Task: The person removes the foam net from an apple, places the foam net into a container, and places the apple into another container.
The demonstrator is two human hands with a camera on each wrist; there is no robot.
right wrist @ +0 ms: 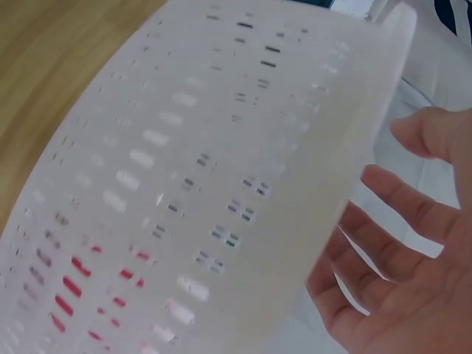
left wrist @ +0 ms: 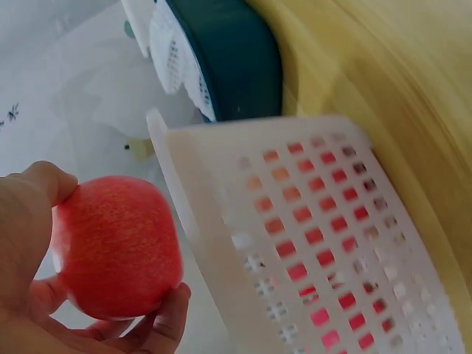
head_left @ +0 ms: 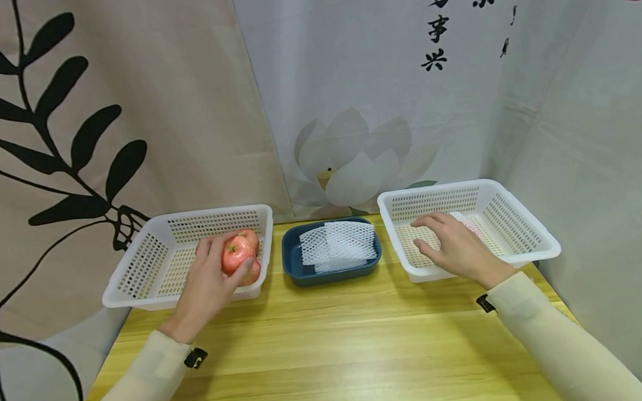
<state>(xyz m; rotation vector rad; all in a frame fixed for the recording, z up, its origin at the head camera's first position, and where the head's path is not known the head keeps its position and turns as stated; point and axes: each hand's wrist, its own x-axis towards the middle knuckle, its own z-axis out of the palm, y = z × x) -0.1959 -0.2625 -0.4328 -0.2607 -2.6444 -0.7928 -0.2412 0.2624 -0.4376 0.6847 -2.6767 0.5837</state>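
My left hand (head_left: 208, 280) grips a red apple (head_left: 237, 254) between thumb and fingers, over the right side of the left white basket (head_left: 140, 256). In the left wrist view the held apple (left wrist: 118, 247) is above the basket's rim. More apples (head_left: 250, 272) lie under and behind it, partly hidden. My right hand (head_left: 460, 248) hovers over the right white basket (head_left: 527, 239), fingers spread and loosely bent, holding nothing. Behind that hand a pink and white item (head_left: 466, 223) lies in the basket, mostly covered. The right wrist view shows the fingers (right wrist: 391, 243) by the basket's rim.
Between the baskets stands a dark blue tray (head_left: 303, 281) holding white foam netting (head_left: 344, 244). All three containers sit along the back of a wooden table (head_left: 332, 343). Printed curtains (head_left: 358, 73) hang close behind and to the right.
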